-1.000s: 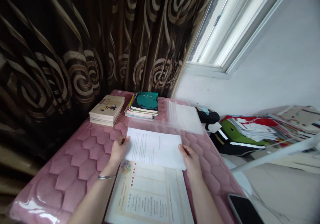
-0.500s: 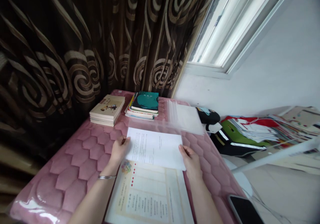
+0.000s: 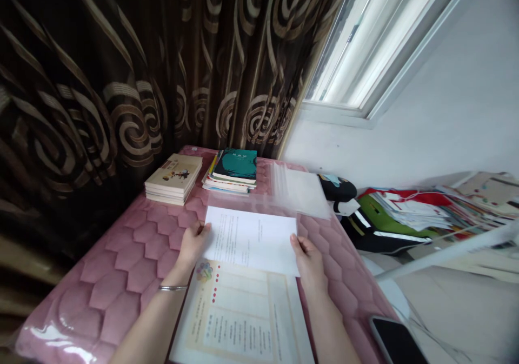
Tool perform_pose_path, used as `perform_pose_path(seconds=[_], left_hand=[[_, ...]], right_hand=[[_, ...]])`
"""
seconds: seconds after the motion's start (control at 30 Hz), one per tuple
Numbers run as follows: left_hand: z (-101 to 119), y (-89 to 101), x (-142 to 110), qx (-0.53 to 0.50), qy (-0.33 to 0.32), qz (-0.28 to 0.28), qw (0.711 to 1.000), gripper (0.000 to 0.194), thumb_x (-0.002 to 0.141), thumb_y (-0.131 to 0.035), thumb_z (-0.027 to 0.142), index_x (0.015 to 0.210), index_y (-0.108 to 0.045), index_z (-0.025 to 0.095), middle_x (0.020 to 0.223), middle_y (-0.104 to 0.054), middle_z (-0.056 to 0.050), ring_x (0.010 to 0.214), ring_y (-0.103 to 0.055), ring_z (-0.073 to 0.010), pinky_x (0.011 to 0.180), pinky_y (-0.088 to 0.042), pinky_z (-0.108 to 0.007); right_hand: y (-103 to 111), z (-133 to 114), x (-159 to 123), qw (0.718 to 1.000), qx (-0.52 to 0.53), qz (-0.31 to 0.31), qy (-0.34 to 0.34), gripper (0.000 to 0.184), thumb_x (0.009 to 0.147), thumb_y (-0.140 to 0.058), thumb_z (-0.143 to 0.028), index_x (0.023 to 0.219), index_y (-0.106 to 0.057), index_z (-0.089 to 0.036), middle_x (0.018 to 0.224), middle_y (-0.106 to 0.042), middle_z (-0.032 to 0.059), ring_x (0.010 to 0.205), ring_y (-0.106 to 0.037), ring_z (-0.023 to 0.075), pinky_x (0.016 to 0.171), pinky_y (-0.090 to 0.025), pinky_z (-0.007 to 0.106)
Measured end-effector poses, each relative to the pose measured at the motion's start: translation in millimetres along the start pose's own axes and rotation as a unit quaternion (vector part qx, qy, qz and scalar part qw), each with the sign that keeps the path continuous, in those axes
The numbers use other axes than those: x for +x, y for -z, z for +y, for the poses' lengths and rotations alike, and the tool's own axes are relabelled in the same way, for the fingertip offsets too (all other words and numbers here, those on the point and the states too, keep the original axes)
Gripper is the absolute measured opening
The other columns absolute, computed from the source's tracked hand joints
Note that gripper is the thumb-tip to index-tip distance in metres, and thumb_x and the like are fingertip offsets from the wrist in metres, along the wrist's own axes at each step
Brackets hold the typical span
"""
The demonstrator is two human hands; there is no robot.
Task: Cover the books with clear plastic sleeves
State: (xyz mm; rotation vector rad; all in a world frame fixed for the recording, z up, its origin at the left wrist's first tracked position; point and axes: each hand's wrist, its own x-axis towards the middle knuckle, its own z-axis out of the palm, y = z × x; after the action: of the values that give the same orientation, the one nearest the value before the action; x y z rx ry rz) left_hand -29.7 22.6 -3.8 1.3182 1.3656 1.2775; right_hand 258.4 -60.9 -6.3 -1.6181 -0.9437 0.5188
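A white printed sheet of paper (image 3: pixel 251 239) is held level by its two short sides. My left hand (image 3: pixel 194 240) pinches its left edge, thumb on top. On the opposite edge, my right hand (image 3: pixel 306 253) grips it the same way. Below the sheet lies a larger cream-bordered printed page (image 3: pixel 243 315) with a flower emblem and a row of red dots; the sheet covers its far part. Just beyond the sheet, clear plastic sleeves (image 3: pixel 302 193) are spread on the pink table cover.
On the quilted pink cover (image 3: pixel 121 269) stand a stack of beige books (image 3: pixel 174 177) and a pile topped by a teal book (image 3: pixel 235 164). A phone (image 3: pixel 397 342) lies near the right edge. Bags and papers (image 3: pixel 405 210) fill a rack to the right. A dark curtain (image 3: pixel 141 72) hangs behind.
Almost nothing differs. The right side of the white sheet has shifted very slightly, and both hands keep their hold.
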Motion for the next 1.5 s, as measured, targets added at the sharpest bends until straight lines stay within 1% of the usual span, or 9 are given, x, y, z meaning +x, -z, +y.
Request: perform_pose_path(seconds=[0.07,0.2,0.37,0.63,0.77,0.97,1.07,1.3,1.5], left_hand=[[-2.1,-0.1,0.6,0.015,-0.007,0.005,1.0,0.039,0.065,-0.06,0.055,0.064,-0.062,0.016,0.057,-0.06,-0.001,0.057,-0.055,-0.0161,0.054,-0.04,-0.025],[-3.6,-0.3,0.8,0.026,-0.002,0.006,1.0,0.04,0.066,-0.059,0.056,0.063,-0.06,0.016,0.056,-0.058,0.0,0.057,-0.053,-0.0154,0.053,-0.038,-0.024],[0.4,-0.3,-0.8,-0.022,0.017,-0.024,0.999,0.042,0.066,-0.061,0.056,0.072,-0.063,0.014,0.065,-0.063,-0.003,0.06,-0.056,-0.0166,0.055,-0.041,-0.025],[2.1,-0.2,0.0,0.034,-0.008,0.007,0.999,0.04,0.067,-0.059,0.055,0.065,-0.062,0.015,0.057,-0.06,-0.002,0.056,-0.054,-0.0157,0.052,-0.038,-0.024],[0.8,-0.5,0.0,0.03,-0.005,0.006,1.0,0.041,0.067,-0.059,0.056,0.063,-0.061,0.016,0.056,-0.059,-0.001,0.056,-0.053,-0.0156,0.052,-0.038,-0.024],[1.8,-0.5,-1.3,-0.021,0.023,-0.029,0.999,0.042,0.063,-0.062,0.057,0.068,-0.062,0.015,0.06,-0.058,-0.001,0.058,-0.052,-0.0152,0.053,-0.038,-0.024],[4.8,-1.0,-2.1,0.003,0.01,-0.007,1.0,0.042,0.062,-0.063,0.058,0.061,-0.058,0.016,0.054,-0.054,0.001,0.055,-0.049,-0.0142,0.052,-0.035,-0.024],[4.9,-1.0,-2.3,0.04,0.0,0.009,0.999,0.042,0.066,-0.06,0.058,0.061,-0.058,0.016,0.057,-0.057,-0.001,0.059,-0.051,-0.0163,0.052,-0.036,-0.025],[-1.5,-0.3,-1.0,-0.018,0.009,-0.039,0.999,0.044,0.07,-0.059,0.057,0.07,-0.061,0.014,0.06,-0.057,-0.001,0.059,-0.051,-0.0156,0.053,-0.038,-0.024]], right_hand=[[-0.4,-0.2,-0.4,1.0,0.023,-0.005,-0.002,0.048,0.069,-0.063,-0.064,0.076,-0.069,-0.018,0.071,-0.067,0.0045,0.067,-0.058,0.0207,0.059,-0.046,0.028],[-0.6,-1.4,-1.0,1.0,-0.004,0.0,0.016,0.047,0.07,-0.062,-0.066,0.065,-0.063,-0.019,0.061,-0.06,0.0014,0.059,-0.052,0.0173,0.054,-0.042,0.027],[-0.6,-0.9,-1.1,0.999,-0.043,0.006,0.024,0.05,0.072,-0.057,-0.069,0.059,-0.058,-0.021,0.057,-0.057,0.0008,0.058,-0.05,0.0167,0.053,-0.04,0.027],[-2.8,-0.1,-0.6,0.999,0.036,-0.012,-0.007,0.046,0.068,-0.064,-0.065,0.068,-0.062,-0.019,0.064,-0.06,0.0017,0.062,-0.052,0.0181,0.055,-0.043,0.027],[-2.6,1.4,0.0,1.0,-0.002,-0.005,0.008,0.048,0.071,-0.061,-0.066,0.059,-0.057,-0.02,0.056,-0.055,0.0006,0.056,-0.048,0.016,0.05,-0.039,0.026],[-2.2,3.1,-1.2,0.999,-0.037,-0.009,0.008,0.05,0.074,-0.056,-0.068,0.058,-0.054,-0.021,0.054,-0.054,0.0001,0.054,-0.048,0.0157,0.049,-0.039,0.025],[-3.4,5.0,-0.3,1.0,-0.025,-0.005,0.014,0.05,0.073,-0.056,-0.069,0.06,-0.055,-0.021,0.055,-0.054,-0.0001,0.055,-0.048,0.016,0.05,-0.039,0.026],[-5.2,7.0,0.1,1.0,0.005,-0.012,0.004,0.047,0.071,-0.06,-0.067,0.06,-0.054,-0.021,0.056,-0.054,-0.0016,0.055,-0.049,0.016,0.052,-0.039,0.026],[-5.5,10.8,-0.9,1.0,-0.018,-0.006,-0.007,0.047,0.074,-0.057,-0.067,0.062,-0.054,-0.022,0.056,-0.056,-0.0013,0.055,-0.049,0.0166,0.049,-0.038,0.026]])
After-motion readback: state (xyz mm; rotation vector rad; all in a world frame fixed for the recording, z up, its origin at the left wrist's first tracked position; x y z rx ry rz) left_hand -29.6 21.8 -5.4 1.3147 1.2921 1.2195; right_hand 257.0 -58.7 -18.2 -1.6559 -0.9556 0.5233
